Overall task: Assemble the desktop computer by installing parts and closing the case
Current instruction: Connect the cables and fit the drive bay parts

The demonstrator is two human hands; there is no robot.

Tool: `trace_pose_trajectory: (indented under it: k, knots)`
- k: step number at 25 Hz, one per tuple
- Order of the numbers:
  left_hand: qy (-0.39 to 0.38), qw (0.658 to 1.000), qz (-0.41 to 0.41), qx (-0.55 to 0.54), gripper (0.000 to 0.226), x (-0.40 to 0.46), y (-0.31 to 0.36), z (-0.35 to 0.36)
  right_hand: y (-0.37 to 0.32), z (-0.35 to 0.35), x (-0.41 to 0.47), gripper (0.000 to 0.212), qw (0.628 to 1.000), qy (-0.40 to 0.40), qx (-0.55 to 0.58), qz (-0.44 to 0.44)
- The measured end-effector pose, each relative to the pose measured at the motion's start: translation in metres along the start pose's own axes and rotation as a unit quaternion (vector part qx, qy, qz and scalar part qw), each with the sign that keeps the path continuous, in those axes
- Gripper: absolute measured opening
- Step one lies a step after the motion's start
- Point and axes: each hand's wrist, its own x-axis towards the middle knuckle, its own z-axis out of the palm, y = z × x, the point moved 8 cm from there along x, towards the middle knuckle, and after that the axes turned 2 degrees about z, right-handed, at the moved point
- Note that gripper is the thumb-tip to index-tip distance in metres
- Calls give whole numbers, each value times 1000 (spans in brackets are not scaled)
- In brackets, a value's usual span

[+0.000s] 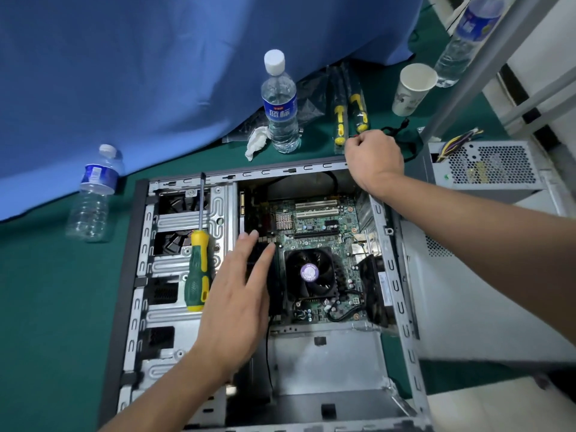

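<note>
Case: grey metal, lying on its side, open.
Motherboard: green, flat inside the case.
Fan: black, on the board.
Power supply: grey box, apparently outside the case, far right.

A: The case is bare grey sheet metal, dull and stamped with ribs; the side panel is the same matt grey

B: And the screwdriver?

A: Glossy green and yellow plastic handle, shiny metal shaft

B: The table covering?

A: Matt green cloth, with smooth blue fabric behind; the bottle is clear shiny plastic, the cup matt paper, the power supply perforated metal
</note>
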Motion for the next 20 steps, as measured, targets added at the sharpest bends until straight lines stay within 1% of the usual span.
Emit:
trace_pose_trajectory:
  k: [3, 6, 9, 12, 14, 17, 20]
  knots:
    - [14, 999, -17, -33, 59, 0, -5, 2, 2, 1, 1, 32, 1000, 2, 2, 6]
    - [28, 999, -11, -45, 51, -1, -4, 0, 3, 2, 3, 32, 1000, -2, 1, 2]
    - [52, 998, -8, -41, 40, 0, -3, -8, 3, 2, 4, 33, 1000, 0, -1, 0]
    - [93, 995, -34, -27, 34, 5, -14, -19, 4, 2, 5, 28, 1000, 4, -5, 2]
    - [115, 991, -56, -30, 34, 10, -22, -22, 3, 2, 4, 26, 1000, 3, -9, 2]
    - [141, 984, -78, -70, 37, 13, -30, -21, 3, 1, 3, 25, 1000, 8, -14, 0]
    - [138, 984, -86, -73, 42, 13, -35, -16, 4, 1, 4, 26, 1000, 10, -16, 0]
